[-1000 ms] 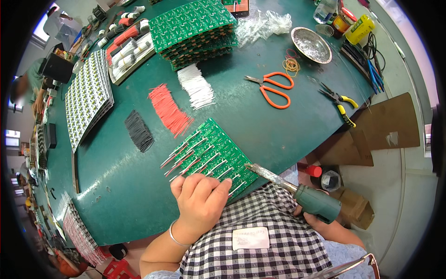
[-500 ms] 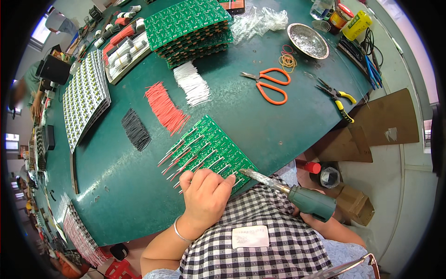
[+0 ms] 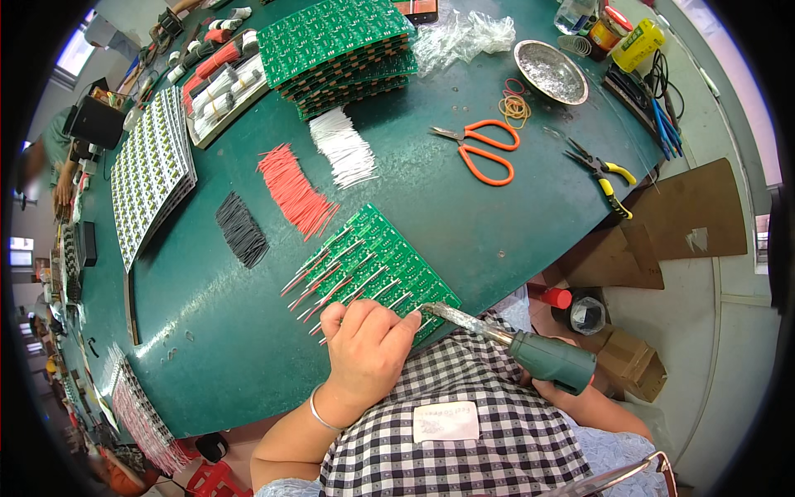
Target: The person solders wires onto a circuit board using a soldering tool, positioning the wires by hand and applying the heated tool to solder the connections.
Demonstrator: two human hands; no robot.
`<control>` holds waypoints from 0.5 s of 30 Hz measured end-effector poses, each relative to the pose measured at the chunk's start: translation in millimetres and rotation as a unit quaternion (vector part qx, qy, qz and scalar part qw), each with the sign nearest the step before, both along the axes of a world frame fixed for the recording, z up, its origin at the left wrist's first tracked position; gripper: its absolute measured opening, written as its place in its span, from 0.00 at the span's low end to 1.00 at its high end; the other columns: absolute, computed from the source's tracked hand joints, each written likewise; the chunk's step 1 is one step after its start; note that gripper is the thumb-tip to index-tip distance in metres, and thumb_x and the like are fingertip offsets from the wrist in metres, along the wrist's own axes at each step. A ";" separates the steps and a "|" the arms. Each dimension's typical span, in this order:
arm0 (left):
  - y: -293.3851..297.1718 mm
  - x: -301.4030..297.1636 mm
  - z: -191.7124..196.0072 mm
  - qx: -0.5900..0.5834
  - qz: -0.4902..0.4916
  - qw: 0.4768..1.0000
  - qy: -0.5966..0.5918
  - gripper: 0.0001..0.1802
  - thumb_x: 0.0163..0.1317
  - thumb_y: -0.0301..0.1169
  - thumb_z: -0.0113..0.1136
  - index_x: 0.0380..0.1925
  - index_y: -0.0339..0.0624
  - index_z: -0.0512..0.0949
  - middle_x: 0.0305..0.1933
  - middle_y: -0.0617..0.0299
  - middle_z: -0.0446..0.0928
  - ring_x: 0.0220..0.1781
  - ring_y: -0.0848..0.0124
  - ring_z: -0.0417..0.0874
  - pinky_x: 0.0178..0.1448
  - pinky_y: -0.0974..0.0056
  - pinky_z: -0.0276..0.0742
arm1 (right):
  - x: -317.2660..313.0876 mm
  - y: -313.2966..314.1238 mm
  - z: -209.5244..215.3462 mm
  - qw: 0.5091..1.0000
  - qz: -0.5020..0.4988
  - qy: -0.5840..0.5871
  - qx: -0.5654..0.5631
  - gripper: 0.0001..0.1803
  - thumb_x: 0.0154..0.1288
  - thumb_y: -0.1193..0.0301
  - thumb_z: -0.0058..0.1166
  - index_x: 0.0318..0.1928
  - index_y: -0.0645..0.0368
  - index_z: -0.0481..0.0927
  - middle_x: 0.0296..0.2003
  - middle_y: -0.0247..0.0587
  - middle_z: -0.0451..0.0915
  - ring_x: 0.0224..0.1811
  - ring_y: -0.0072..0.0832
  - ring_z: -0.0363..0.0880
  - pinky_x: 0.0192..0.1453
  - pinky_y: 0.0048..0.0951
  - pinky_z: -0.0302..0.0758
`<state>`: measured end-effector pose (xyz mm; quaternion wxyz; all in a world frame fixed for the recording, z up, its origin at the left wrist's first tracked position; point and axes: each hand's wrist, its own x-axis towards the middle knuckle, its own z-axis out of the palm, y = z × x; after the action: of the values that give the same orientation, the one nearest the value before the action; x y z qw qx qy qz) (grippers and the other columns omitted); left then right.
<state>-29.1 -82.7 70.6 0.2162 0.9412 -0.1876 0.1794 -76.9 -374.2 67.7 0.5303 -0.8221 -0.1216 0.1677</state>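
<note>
Shifted leftward, the green-handled metal soldering iron [image 3: 551,362] sits wrapped in my right grip [image 3: 561,395]; over the rectangular green circuit board [image 3: 406,263], my left grip [image 3: 368,352] curls, its hold I cannot tell.

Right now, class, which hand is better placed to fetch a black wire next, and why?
Probably the left hand: it is nearer the black wires, while the right hand grips the soldering iron. Whether the left fingertips, over the green board, pinch a wire is unclear.

the circuit board [image 3: 395,262] looks glossy, iron barrel [image 3: 472,321] rough metal, handle [image 3: 551,360] smooth plastic, apron [image 3: 513,406] matt cloth.
</note>
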 end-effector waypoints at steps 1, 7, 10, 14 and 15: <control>-0.1 0.0 -0.2 0.001 0.001 1.000 0.000 0.11 0.39 0.24 0.66 0.27 0.51 0.81 0.22 0.71 0.67 0.32 0.71 0.71 0.47 0.61 0.55 | 0.1 1.3 0.9 1.000 -0.011 0.010 0.010 0.14 0.47 0.76 0.61 0.39 0.61 0.82 0.37 0.43 0.82 0.40 0.38 0.82 0.50 0.35 0.76; 0.2 0.2 0.6 0.002 0.001 1.000 0.003 0.11 0.40 0.25 0.65 0.27 0.51 0.81 0.22 0.71 0.67 0.33 0.71 0.71 0.47 0.61 0.56 | 0.8 -3.6 -3.9 0.996 0.019 -0.083 -0.004 0.14 0.48 0.76 0.61 0.39 0.61 0.81 0.38 0.44 0.82 0.40 0.38 0.81 0.48 0.35 0.76; 0.0 0.2 0.6 0.002 0.003 1.000 0.000 0.11 0.40 0.25 0.66 0.27 0.52 0.81 0.22 0.71 0.67 0.33 0.71 0.72 0.48 0.60 0.56 | -2.5 -12.8 -14.5 0.993 0.048 -0.095 -0.044 0.14 0.48 0.76 0.61 0.39 0.61 0.81 0.38 0.44 0.82 0.40 0.38 0.81 0.48 0.34 0.75; 0.0 0.6 0.3 0.004 0.000 1.000 0.002 0.11 0.39 0.25 0.66 0.27 0.52 0.81 0.22 0.71 0.67 0.33 0.71 0.72 0.48 0.60 0.56 | -1.3 -12.4 -11.3 0.993 0.046 -0.099 -0.036 0.13 0.49 0.76 0.61 0.39 0.61 0.81 0.37 0.44 0.82 0.39 0.38 0.80 0.47 0.34 0.75; -0.1 0.4 0.7 0.004 0.001 1.000 0.003 0.11 0.39 0.25 0.66 0.27 0.52 0.81 0.22 0.71 0.67 0.33 0.71 0.72 0.48 0.60 0.56 | 0.0 -11.9 -9.6 0.995 0.045 -0.089 -0.026 0.13 0.49 0.76 0.61 0.39 0.61 0.81 0.37 0.44 0.82 0.39 0.38 0.80 0.47 0.34 0.74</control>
<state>-28.7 -82.8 71.2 0.2130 0.9428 -0.1864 0.1764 -76.9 -386.0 58.0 0.4873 -0.8412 -0.2009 0.1206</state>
